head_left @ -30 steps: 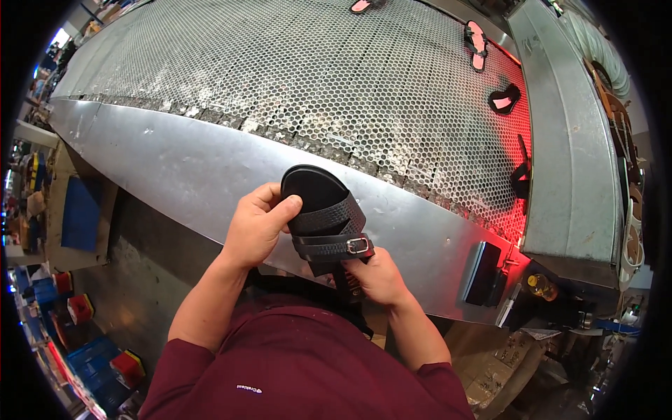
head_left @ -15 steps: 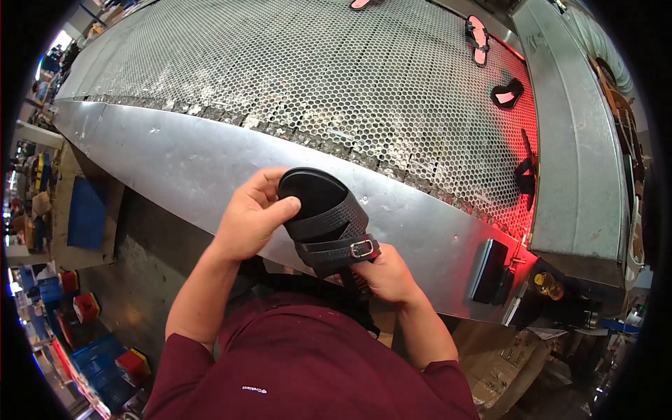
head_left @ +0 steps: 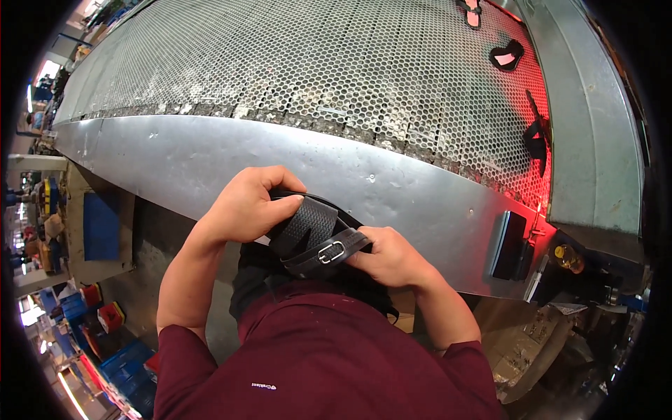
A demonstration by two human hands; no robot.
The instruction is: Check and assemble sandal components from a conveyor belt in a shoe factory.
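Head view, and both hands are closed on one black sandal (head_left: 308, 225), up at the near edge of the metal ledge (head_left: 189, 150); whether it touches, I can't tell. Left hand (head_left: 250, 204) pinches one end, right hand (head_left: 393, 256) grips the buckle side. Look at that broad textured strap, and the slimmer one with its silver rectangular buckle (head_left: 331, 253)! Fingers hide both ends, and the straps cover most of the footbed. Towards the ledge's right end lies a dark flat object (head_left: 509, 245); beyond, pink-and-black footwear (head_left: 506, 57) sits along the mesh belt's (head_left: 280, 63) right edge, beside a grey metal housing (head_left: 598, 133).
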